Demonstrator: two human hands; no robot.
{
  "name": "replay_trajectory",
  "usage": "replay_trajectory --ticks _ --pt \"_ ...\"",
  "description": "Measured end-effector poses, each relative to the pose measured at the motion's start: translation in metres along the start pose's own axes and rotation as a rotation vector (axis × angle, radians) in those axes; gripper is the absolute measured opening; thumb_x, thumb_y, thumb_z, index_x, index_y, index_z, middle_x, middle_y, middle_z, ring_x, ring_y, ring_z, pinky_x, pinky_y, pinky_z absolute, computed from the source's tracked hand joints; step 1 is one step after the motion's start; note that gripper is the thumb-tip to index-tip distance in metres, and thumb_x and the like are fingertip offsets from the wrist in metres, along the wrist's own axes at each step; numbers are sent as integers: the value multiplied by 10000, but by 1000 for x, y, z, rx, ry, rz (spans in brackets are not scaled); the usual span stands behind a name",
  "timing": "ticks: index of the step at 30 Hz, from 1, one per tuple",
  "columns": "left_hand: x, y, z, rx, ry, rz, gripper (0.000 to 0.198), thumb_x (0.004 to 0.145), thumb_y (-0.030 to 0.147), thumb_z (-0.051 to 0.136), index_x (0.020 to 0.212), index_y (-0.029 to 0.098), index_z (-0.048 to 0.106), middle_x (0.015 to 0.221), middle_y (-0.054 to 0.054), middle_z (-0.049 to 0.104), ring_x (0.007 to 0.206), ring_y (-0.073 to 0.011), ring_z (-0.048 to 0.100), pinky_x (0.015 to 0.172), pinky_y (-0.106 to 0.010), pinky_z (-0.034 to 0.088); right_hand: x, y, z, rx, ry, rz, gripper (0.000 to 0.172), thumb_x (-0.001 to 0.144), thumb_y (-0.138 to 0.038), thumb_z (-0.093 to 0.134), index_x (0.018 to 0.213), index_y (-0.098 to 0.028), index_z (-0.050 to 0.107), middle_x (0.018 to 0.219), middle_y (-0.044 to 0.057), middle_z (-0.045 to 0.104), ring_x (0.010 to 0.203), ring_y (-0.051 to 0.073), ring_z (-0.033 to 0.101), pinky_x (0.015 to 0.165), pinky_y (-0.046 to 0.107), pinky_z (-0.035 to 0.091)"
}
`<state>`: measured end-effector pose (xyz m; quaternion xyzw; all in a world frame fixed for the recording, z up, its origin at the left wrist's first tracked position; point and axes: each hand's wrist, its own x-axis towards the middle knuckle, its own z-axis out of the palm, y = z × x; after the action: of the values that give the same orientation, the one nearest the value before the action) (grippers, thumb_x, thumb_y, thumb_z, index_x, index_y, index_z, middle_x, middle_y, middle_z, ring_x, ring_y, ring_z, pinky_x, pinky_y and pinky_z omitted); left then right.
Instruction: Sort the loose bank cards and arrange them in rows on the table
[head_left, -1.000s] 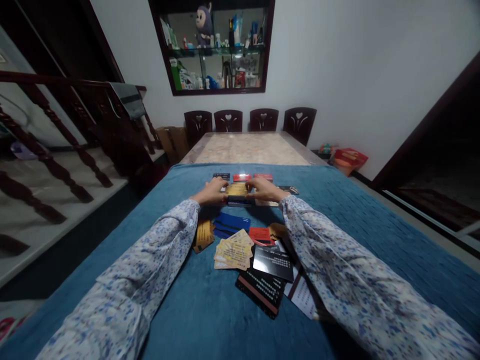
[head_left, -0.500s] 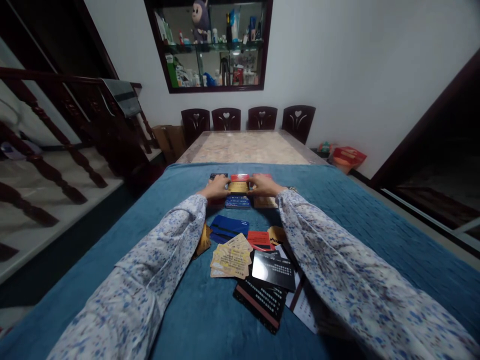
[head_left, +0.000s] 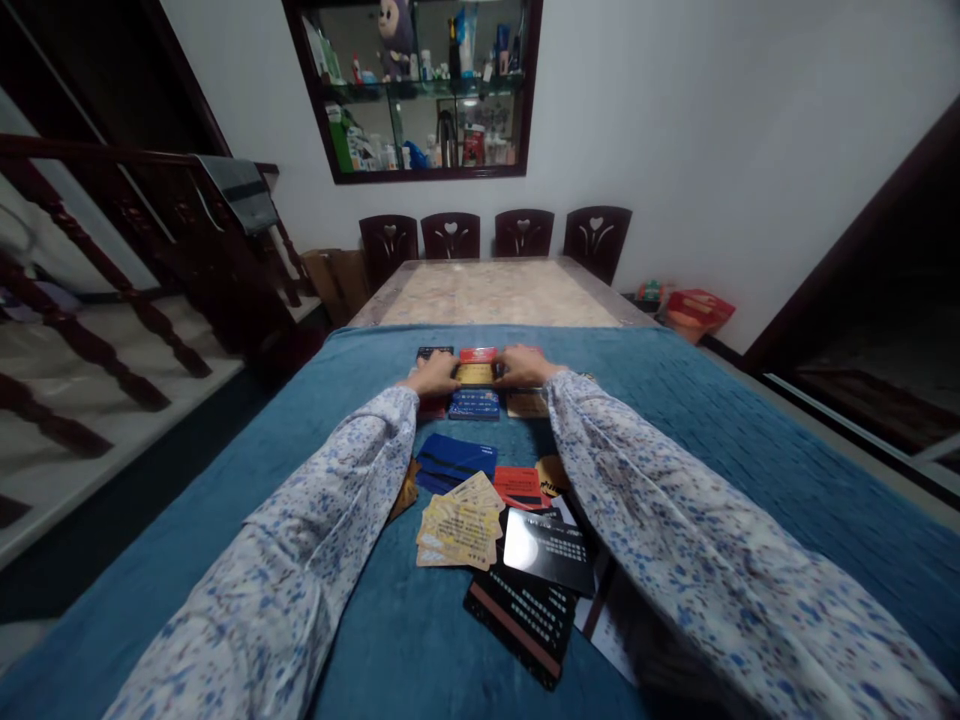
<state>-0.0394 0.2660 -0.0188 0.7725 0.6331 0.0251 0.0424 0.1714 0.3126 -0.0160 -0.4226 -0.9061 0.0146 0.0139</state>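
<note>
My left hand (head_left: 436,373) and my right hand (head_left: 523,367) are at either side of a gold card stack (head_left: 475,375), fingers closed against its edges. Behind the stack lies a red card (head_left: 478,354), and in front of it a blue card stack (head_left: 474,404). Other cards show partly under and around both hands. Nearer to me, between my forearms, are loose blue cards (head_left: 456,460), a red card (head_left: 517,486), fanned yellow cards (head_left: 459,525) and black cards (head_left: 549,550).
A blue cloth (head_left: 300,440) covers the near part of the table; its bare marble top (head_left: 487,290) shows beyond. Dark chairs (head_left: 450,237) line the far side. A railing (head_left: 90,300) is at the left, a red bag (head_left: 701,308) at the right.
The view has shifted slightly. Both hands remain beside the gold card stack, with little visible movement.
</note>
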Motion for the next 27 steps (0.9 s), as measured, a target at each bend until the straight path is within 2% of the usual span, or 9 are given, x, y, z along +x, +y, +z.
replay_trajectory --ticks 10,19,23,27 --pt "0 0 -2 40 -35 11 392 841 274 643 1225 212 693 1345 -155 635 1338 -378 501 1069 -551 442 10 2 0 55 -57 5 329 798 -340 743 1076 -175 804 1084 107 792 962 273 718 759 282 520" --pt "-4 8 -12 94 -112 4 415 853 276 637 1262 210 670 1411 -148 599 1377 -365 471 1106 -561 423 9 -4 -7 59 -136 50 416 746 -343 774 1127 -177 798 1097 98 791 964 258 721 744 254 518" --pt "-4 9 -12 103 -104 18 396 843 269 644 1231 197 685 1371 -157 627 1348 -371 487 1093 -561 429 12 -3 -4 61 -154 84 437 741 -345 766 1152 -198 795 1120 90 789 982 257 719 726 241 519" --pt "-3 7 -10 109 -84 41 385 843 274 634 1210 177 695 1353 -176 626 1322 -379 502 1066 -554 442 14 -1 -3 62 -143 51 429 747 -332 748 1154 -203 799 1105 95 793 982 270 719 725 252 519"
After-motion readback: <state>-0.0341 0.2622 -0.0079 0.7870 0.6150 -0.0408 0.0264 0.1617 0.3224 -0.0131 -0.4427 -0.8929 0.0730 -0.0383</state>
